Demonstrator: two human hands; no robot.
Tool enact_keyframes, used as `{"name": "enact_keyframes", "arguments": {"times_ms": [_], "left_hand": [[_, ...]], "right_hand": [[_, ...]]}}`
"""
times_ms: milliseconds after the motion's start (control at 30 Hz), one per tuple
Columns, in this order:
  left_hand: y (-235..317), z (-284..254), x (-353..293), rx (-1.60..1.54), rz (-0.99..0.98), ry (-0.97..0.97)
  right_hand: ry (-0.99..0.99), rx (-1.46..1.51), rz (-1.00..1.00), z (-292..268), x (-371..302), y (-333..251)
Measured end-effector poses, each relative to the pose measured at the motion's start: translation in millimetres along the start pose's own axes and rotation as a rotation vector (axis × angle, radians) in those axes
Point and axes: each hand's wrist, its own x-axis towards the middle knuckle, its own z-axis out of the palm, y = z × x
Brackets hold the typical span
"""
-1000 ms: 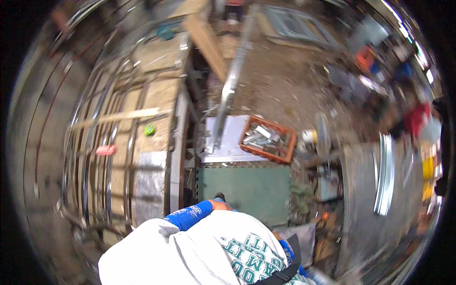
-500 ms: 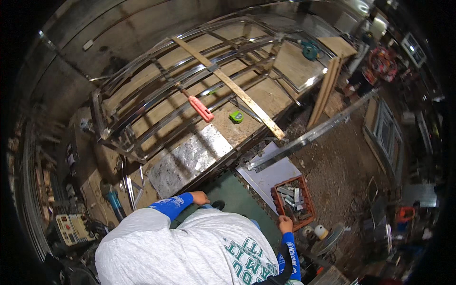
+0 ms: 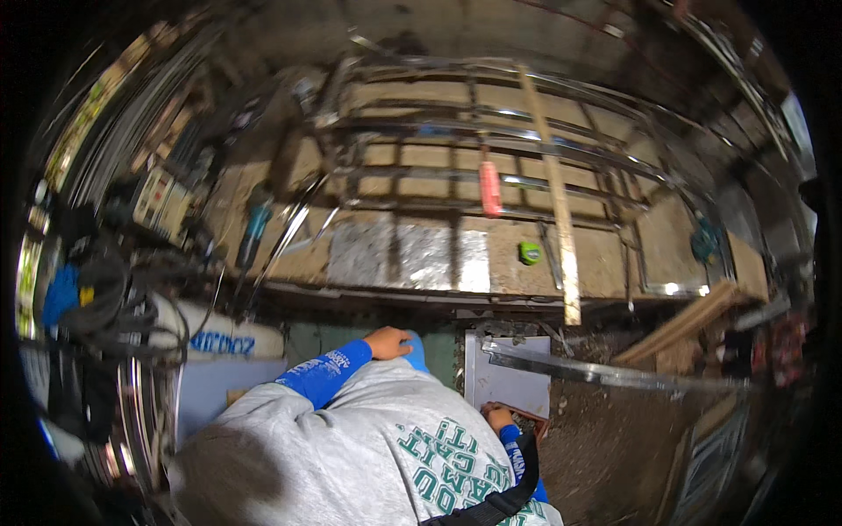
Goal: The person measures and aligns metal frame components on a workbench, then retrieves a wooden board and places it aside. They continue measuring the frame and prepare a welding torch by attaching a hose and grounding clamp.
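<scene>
My left hand (image 3: pixel 388 342) is stretched forward in a blue sleeve, its fingers curled against a small blue object (image 3: pixel 417 352) over a green surface (image 3: pixel 307 337). How it grips is unclear. My right hand (image 3: pixel 498 415) lies low at the rim of an orange crate (image 3: pixel 530 422), fingers bent over the edge. My grey sweatshirt hides most of the crate. Just beyond it lies a flat grey metal sheet (image 3: pixel 509 386).
A workbench (image 3: pixel 614 254) carries a shiny metal tube frame (image 3: pixel 491 131), a wooden slat (image 3: pixel 553 193), a red tool (image 3: pixel 490 188) and a green tape measure (image 3: pixel 530 253). A long metal bar (image 3: pixel 614 375) lies on the dirt floor at right. Cables and a white cylinder (image 3: pixel 219 337) crowd the left.
The view has swung round, so the workbench now lies straight ahead. My left hand stays stretched forward. My right hand, at the crate's corner half a second ago, is still at its rim.
</scene>
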Motion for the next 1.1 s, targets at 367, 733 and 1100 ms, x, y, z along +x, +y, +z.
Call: {"name": "enact_keyframes", "arguments": {"times_ms": [367,733,1100], "left_hand": [[-77,-7,-58,-0.759,-0.225,0.819],[-11,-254,-32,-0.723,0.340,1.127],[186,-430,99,-0.230,0.504,0.757]], "right_hand": [[-0.119,0.898,0.537,-162,95,-39],[0.178,1.044,0.042,-228,200,-270],[0.599,1.777,-0.024,-318,183,-282]]}}
